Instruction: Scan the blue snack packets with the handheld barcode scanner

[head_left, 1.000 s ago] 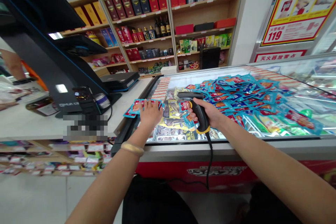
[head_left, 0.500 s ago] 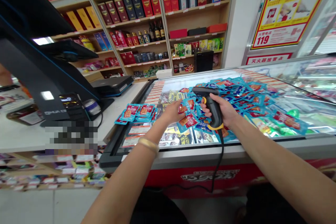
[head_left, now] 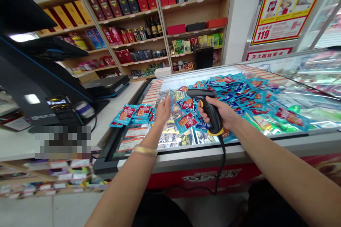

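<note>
My right hand [head_left: 223,113] is wrapped round the handle of a black and yellow barcode scanner [head_left: 212,113], its head pointing left over the glass. My left hand [head_left: 163,109] is raised left of the scanner, fingers closed on a snack packet [head_left: 171,98] that is turned nearly edge-on and blurred. Below the scanner head lie a red and blue snack packet [head_left: 187,121] and others like it. A big heap of blue snack packets [head_left: 239,90] spreads behind and right of the scanner. To the left, a smaller pile of the same packets [head_left: 126,113] rests at the freezer's edge.
The packets lie on a glass-topped freezer [head_left: 170,156]. A counter with a dark checkout terminal [head_left: 34,88] and a flat scale [head_left: 106,86] stands at left. The scanner's cord [head_left: 223,159] hangs down the freezer front. Shelves with boxes and bottles [head_left: 133,17] stand behind.
My left hand has come up and left from the packets, with one packet in its fingers. The scanner stays in my right hand over the glass. The whole view has shifted slightly.
</note>
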`<control>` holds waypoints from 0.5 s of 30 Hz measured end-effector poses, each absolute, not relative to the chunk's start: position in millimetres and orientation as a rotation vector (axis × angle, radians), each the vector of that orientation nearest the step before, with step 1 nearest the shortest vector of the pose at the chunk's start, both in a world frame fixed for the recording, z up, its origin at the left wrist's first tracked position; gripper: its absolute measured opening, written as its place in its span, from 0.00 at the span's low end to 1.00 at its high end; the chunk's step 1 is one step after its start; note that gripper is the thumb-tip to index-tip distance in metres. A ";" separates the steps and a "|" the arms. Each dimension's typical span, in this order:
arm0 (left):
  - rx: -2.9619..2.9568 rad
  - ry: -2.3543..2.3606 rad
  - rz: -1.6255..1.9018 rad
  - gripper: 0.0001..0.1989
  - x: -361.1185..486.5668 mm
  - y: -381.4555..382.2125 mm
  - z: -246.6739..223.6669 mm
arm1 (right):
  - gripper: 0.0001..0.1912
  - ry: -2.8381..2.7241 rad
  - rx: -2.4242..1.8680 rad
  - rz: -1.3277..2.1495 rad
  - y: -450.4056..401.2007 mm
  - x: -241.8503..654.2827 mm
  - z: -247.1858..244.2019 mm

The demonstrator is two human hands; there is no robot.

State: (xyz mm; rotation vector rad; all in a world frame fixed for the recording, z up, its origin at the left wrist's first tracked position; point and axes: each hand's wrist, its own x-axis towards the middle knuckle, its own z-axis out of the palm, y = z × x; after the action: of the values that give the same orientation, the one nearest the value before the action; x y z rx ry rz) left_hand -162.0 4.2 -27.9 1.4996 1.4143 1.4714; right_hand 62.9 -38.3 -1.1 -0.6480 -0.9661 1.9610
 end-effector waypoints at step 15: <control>1.061 0.921 1.366 0.19 -149.2 -8.2 -21.6 | 0.13 -1.003 -0.709 1.969 -42.4 56.9 -2.2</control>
State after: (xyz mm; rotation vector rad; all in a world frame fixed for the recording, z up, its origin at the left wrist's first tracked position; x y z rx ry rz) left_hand -149.2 -8.2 -21.6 1.0614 0.9210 1.3661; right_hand 56.9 -42.4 -2.2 -0.7088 -1.0032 1.9693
